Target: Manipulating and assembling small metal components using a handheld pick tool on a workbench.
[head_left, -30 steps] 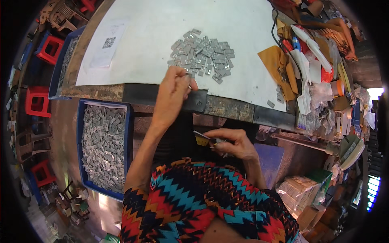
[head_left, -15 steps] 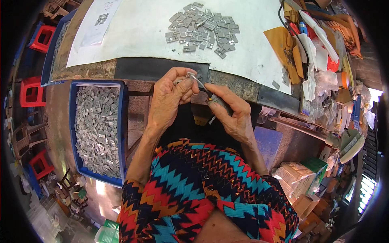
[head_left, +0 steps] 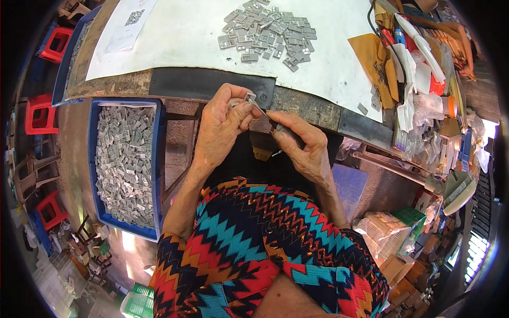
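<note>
My left hand pinches a small grey rectangular part between thumb and fingers, just in front of the table's near edge. Closed around a thin-shafted hand tool is my right hand; the tool's metal end reaches the part, and its dark handle is mostly hidden in the palm. Beyond both hands, a loose pile of similar grey parts lies on a white sheet. To the left of my left arm, a blue bin is filled with many more of these parts.
A dark strip runs along the table's front edge. At the right end are brown paper, a black cable and crumpled plastic bags. Red stools stand on the floor at left. A blue seat is beside my right arm.
Both hands stay nearly in place, with the part and tool still held. The tool's shaft and the part have tilted slightly. The whole view has shifted a little.
</note>
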The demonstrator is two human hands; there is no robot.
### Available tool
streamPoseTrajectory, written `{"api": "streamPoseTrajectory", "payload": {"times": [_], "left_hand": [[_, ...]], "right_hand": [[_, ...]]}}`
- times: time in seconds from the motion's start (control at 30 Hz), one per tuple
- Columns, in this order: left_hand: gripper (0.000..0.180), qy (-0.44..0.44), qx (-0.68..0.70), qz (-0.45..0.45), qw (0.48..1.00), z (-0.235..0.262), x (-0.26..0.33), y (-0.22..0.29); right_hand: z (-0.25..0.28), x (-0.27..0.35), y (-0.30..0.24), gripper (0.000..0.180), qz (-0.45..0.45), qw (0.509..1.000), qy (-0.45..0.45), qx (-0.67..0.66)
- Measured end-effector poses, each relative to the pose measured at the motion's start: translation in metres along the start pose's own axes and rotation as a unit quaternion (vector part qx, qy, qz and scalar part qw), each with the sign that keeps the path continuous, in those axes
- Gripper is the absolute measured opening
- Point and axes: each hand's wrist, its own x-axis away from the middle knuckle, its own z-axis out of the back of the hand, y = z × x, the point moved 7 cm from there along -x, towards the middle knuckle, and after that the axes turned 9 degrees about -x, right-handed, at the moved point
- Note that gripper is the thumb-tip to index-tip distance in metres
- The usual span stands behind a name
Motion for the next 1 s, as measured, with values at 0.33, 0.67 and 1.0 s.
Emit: {"api": "streamPoseTrajectory", "payload": {"times": [0.33, 0.67, 1.0], "left_hand": [[0.012, -0.021, 0.087, 0.014, 0.996, -0.005, 0.000, -0.002], [0.011, -0.008, 0.027, -0.008, 1.000, -0.003, 0.002, 0.001], [0.011, -0.008, 0.071, -0.006, 0.997, -0.001, 0.003, -0.001]], "right_hand": [[0.004, 0.007, 0.011, 0.029, -0.103, 0.992, 0.015, -0.076], [0.001, 0.009, 0.020, 0.028, -0.108, 0.989, 0.019, -0.099], [-0.001, 0.008, 0.015, 0.028, -0.097, 0.990, 0.026, -0.100]]}}
